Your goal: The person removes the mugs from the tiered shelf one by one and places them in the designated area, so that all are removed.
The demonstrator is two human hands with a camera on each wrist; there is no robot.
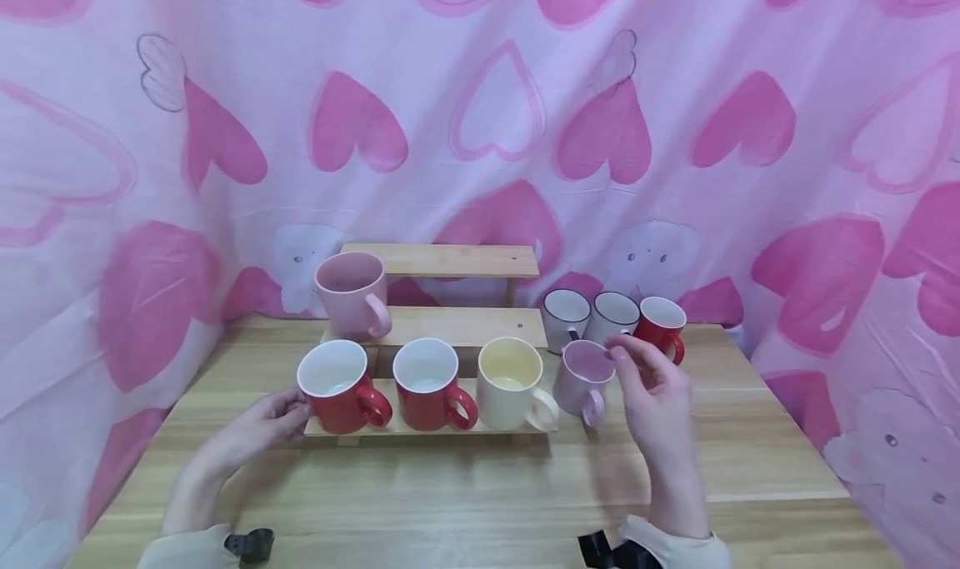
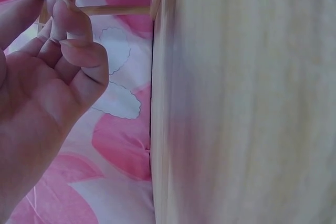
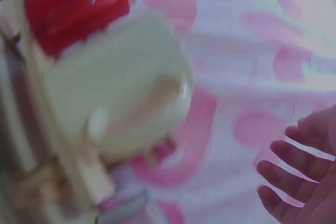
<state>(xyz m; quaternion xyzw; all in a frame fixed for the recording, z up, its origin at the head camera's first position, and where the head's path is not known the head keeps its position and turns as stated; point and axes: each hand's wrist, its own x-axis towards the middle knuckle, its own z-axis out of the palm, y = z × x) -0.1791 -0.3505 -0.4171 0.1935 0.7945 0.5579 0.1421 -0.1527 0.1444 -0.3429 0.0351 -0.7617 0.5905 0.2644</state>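
A three-tier wooden shelf (image 1: 450,327) stands on the table. On its bottom tier are two red mugs, the left one (image 1: 341,398) and the middle one (image 1: 427,390), and a cream mug (image 1: 510,386). A pink mug (image 1: 352,290) sits at the left of the middle tier. My left hand (image 1: 262,423) pinches the shelf's left end, beside the left red mug; its curled fingers (image 2: 79,59) meet the board in the left wrist view. My right hand (image 1: 656,394) is just right of a pale purple mug (image 1: 585,377). In the right wrist view its fingers (image 3: 291,182) are spread and hold nothing.
Behind the purple mug stand two white mugs with dark rims, the left one (image 1: 566,315) and the right one (image 1: 611,315), and another red mug (image 1: 660,323). The wooden table (image 1: 450,502) extends in front of the shelf. A heart-patterned pink curtain (image 1: 480,177) hangs behind and at both sides.
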